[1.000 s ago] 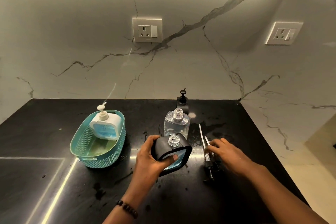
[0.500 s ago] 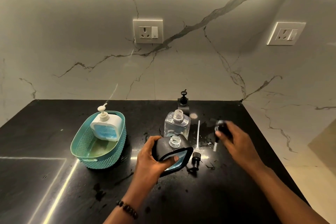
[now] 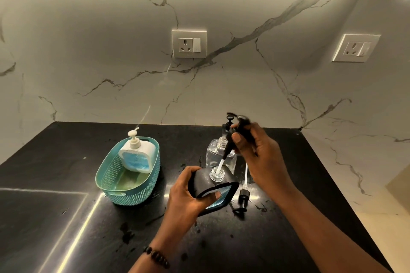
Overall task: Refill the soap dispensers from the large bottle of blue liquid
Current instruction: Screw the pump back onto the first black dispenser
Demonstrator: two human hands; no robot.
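Note:
My left hand (image 3: 186, 197) grips a black-framed soap dispenser (image 3: 218, 186) with blue liquid inside and an open clear neck, tilted toward me above the counter. My right hand (image 3: 259, 153) holds a black pump head (image 3: 238, 131); its white tube dips into the dispenser's neck. Behind stands a clear uncapped bottle (image 3: 218, 153), partly hidden by my right hand. A second black pump (image 3: 243, 195) with a white tube lies on the counter to the right. A white dispenser (image 3: 137, 155) with blue liquid leans inside a teal basket (image 3: 124, 193).
The black counter (image 3: 66, 217) is wet with dark splashes near the dispensers. Another black pump top (image 3: 229, 117) stands behind the clear bottle against the marble wall. Two wall sockets (image 3: 189, 44) sit above. The counter's right edge runs diagonally at the lower right.
My right hand lifted one black pump off the counter, carried it up and left, and brought its tube into the black dispenser's neck. The other pump stayed on the counter. My left hand kept its hold.

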